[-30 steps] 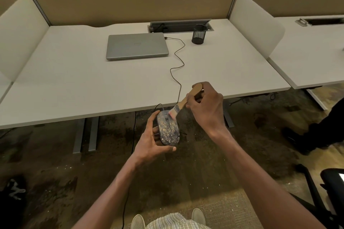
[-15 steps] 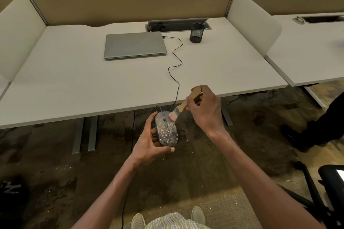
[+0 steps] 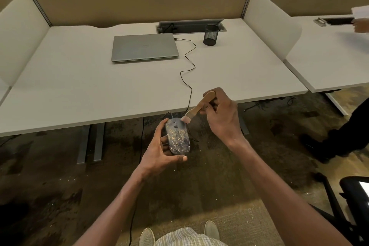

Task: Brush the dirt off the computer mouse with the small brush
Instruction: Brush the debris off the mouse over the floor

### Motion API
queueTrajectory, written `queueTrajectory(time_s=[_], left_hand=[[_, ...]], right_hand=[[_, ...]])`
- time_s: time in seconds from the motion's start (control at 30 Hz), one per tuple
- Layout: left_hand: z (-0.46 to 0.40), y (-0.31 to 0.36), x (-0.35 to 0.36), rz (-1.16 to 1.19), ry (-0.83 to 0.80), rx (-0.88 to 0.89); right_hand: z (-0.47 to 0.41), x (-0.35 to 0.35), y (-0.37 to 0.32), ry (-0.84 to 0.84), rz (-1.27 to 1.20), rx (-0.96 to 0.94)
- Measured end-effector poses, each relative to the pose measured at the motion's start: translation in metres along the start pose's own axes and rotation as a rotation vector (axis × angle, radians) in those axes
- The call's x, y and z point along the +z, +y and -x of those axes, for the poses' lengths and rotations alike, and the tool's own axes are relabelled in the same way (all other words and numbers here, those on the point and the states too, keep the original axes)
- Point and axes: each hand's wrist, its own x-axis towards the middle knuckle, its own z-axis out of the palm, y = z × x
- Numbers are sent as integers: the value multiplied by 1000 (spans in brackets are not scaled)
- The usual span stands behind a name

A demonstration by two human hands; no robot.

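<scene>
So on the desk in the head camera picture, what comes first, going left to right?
Closed laptop → black mesh pen cup → white divider panel. Nearer the person, off the desk: left hand → dirty mouse → right hand.

White desk (image 3: pixel 79 86), tan partition (image 3: pixel 139 0) (numbered 476), mottled brown carpet (image 3: pixel 50 185).

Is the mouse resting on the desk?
No, the left hand holds the mouse in the air, off the desk.
</scene>
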Motion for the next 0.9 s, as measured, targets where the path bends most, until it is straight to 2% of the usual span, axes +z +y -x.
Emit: queueTrajectory(time_s=[0.13, 0.3, 0.47, 0.73, 0.9], left_hand=[[0, -1, -2, -1, 14, 7], [-1, -2, -3, -6, 14, 4], [-2, 0, -1, -13, 18, 5], [-2, 6, 3, -28, 27, 9], [0, 9, 3, -40, 28, 9]], right_hand=[[5, -3, 2, -84, 30, -26], [0, -9, 1, -53, 22, -26], [3, -9, 1, -114, 31, -29], [-5, 2, -13, 28, -20, 35], [-2, 4, -14, 13, -7, 86]])
